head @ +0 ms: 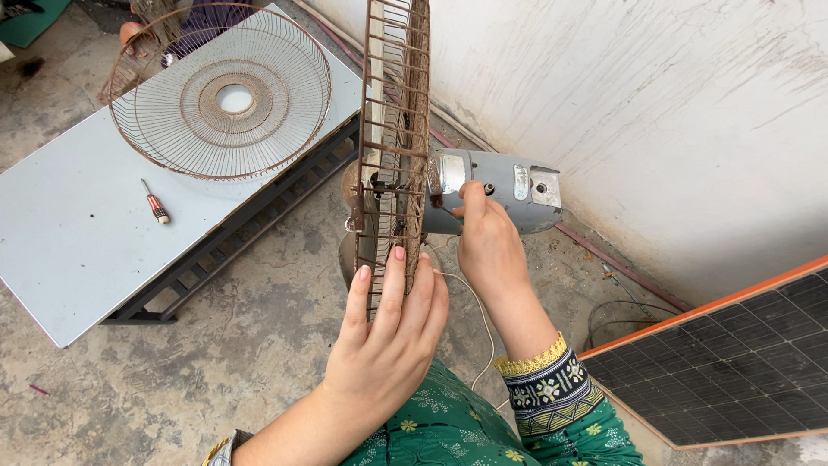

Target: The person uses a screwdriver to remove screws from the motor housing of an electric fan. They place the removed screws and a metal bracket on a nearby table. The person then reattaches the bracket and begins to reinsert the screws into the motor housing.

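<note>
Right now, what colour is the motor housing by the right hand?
Grey, with shiny metal plates, on the motor housing that the right hand touches. Head view shows it best.

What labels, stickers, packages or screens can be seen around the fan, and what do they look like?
Silvery plate: on the grey fan motor housing, small upright rectangle, too small to make out.
Grey patch with a dark hole: at the housing's rear end, squarish.
No packages or screens; the dark gridded panel with an orange edge at right is a solar panel.
</note>
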